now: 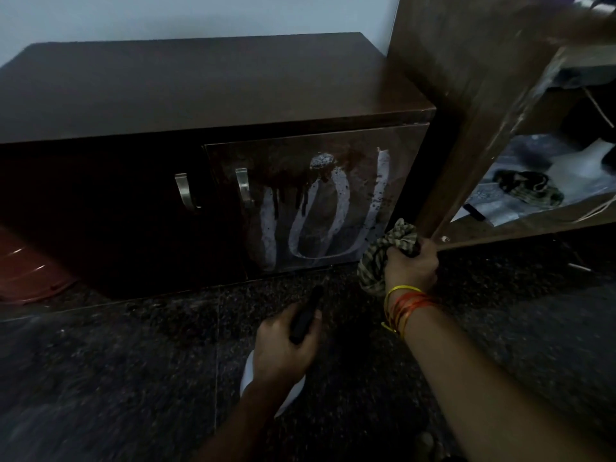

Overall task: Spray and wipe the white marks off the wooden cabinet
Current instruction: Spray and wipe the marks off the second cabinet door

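The left hand (283,348) wraps its grip around the black trigger head of one spray bottle (301,320), whose white body shows below the wrist, nozzle aimed at the right door of the dark wooden cabinet (213,91). The right hand (411,265) clenches one bunched striped cloth (383,251) just beside the door's lower right corner, next to a wooden shelf unit (473,105). The white marks (320,211) loop across that door; I count roughly three tall strokes, already wet and running dark at the top. To do this well, I judge the lower strokes need spray too, then firm wiping from the top downward, following the drips. Two metal handles (245,188) sit left of the marks.
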